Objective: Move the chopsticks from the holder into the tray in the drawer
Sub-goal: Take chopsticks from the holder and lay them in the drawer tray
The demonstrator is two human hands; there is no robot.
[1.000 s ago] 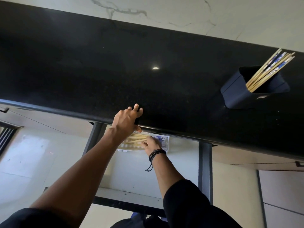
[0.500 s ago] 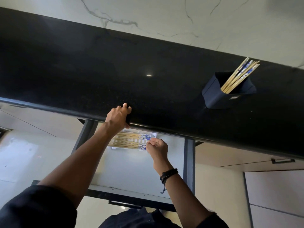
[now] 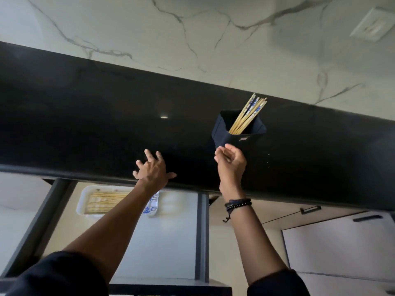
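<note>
A dark square holder [image 3: 226, 136] stands on the black counter [image 3: 85, 116], with several wooden chopsticks [image 3: 249, 113] with blue-patterned tops leaning out of it. My right hand [image 3: 230, 162] is raised just below the holder, fingers loosely curled, holding nothing. My left hand [image 3: 152, 169] rests flat on the counter's front edge with fingers spread. Below, in the open drawer [image 3: 171, 231], a white tray [image 3: 82, 201] holds several chopsticks [image 3: 104, 199] lying flat. My left forearm hides the tray's right part.
A marble wall [image 3: 192, 35] rises behind the counter. Dark drawer rails [image 3: 202, 236] frame the open drawer. Pale cabinet fronts with dark handles [image 3: 311, 210] are at the lower right.
My right hand has left the tray in the drawer and risen to just below the holder. My left hand has opened flat on the counter edge. The view has tilted upward.
</note>
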